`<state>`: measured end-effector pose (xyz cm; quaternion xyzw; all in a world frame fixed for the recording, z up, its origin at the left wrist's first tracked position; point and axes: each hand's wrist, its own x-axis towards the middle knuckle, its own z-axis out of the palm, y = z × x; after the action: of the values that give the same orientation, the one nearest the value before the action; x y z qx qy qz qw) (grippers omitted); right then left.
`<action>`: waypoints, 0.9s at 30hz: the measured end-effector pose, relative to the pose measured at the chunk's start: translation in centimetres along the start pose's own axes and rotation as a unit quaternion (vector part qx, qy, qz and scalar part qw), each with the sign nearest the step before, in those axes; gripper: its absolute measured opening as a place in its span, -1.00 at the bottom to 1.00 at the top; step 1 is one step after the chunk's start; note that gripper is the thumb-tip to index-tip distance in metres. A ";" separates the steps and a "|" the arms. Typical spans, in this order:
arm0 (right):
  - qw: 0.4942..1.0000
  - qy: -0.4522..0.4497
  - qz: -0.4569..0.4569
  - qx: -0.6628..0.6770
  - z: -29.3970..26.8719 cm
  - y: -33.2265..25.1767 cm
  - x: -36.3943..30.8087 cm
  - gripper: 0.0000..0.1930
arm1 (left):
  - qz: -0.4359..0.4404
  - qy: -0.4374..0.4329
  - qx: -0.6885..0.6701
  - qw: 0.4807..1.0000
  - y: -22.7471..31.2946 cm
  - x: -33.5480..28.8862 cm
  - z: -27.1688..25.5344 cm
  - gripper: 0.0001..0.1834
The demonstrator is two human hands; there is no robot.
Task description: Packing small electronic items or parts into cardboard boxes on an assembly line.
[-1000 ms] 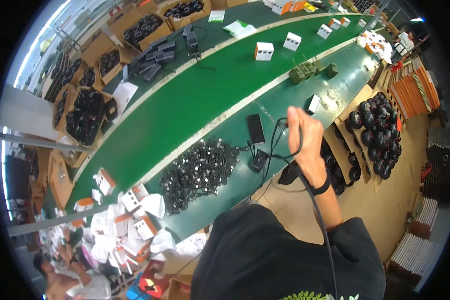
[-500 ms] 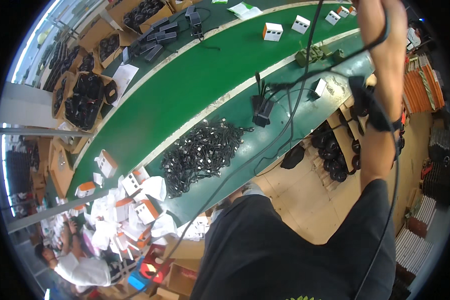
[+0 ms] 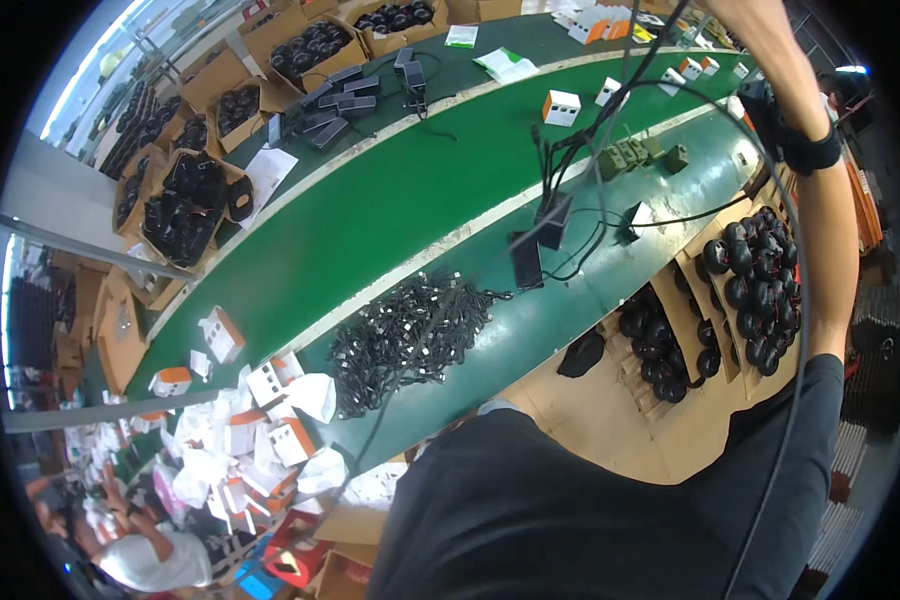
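My right arm reaches up along the right side, and my right hand (image 3: 745,12) is cut off by the top edge, so its fingers are out of sight. A black strap (image 3: 810,150) with a black device (image 3: 760,105) sits round the wrist. Near that hand several black cables (image 3: 660,50) run down and left to the bench. Two black power adapters (image 3: 526,260) lie at an angle to each other, cords bunched above them. Left of them is a big heap of short black cables (image 3: 410,340) with light plugs. My left hand does not show.
A green conveyor belt (image 3: 310,240) curves past the bench, carrying white-and-orange boxes (image 3: 561,108). Small olive-green items (image 3: 625,155) sit behind the adapters. Black round parts (image 3: 760,290) fill cartons at right. White bags (image 3: 205,470) pile up at left, near another person (image 3: 155,558).
My right arm has shifted right and higher, its hand further past the top edge. The view has shifted too. The black adapters now lie spread apart, and the cables hang differently.
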<state>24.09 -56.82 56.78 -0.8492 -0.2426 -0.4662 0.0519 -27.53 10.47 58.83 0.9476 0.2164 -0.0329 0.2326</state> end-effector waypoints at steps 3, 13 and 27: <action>0.998 -0.030 -0.028 -0.043 3.1 1.7 -3.7 -0.39 | -0.015 0.012 -0.016 1.000 -1.0 1.1 1.4 -0.68; 0.968 -0.141 0.141 -0.154 3.0 10.6 -19.2 -0.43 | -0.120 -0.305 -0.188 0.926 0.1 -1.3 32.4 -0.48; 0.941 -0.172 0.290 0.027 9.4 5.4 -33.8 -0.47 | -0.267 -0.159 -0.276 0.909 -6.7 -9.3 59.8 -0.50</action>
<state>18.66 -70.89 24.71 -0.9484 -0.0032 -0.2705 0.1655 -36.54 -15.06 4.27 0.7345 0.4219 -0.1831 0.4989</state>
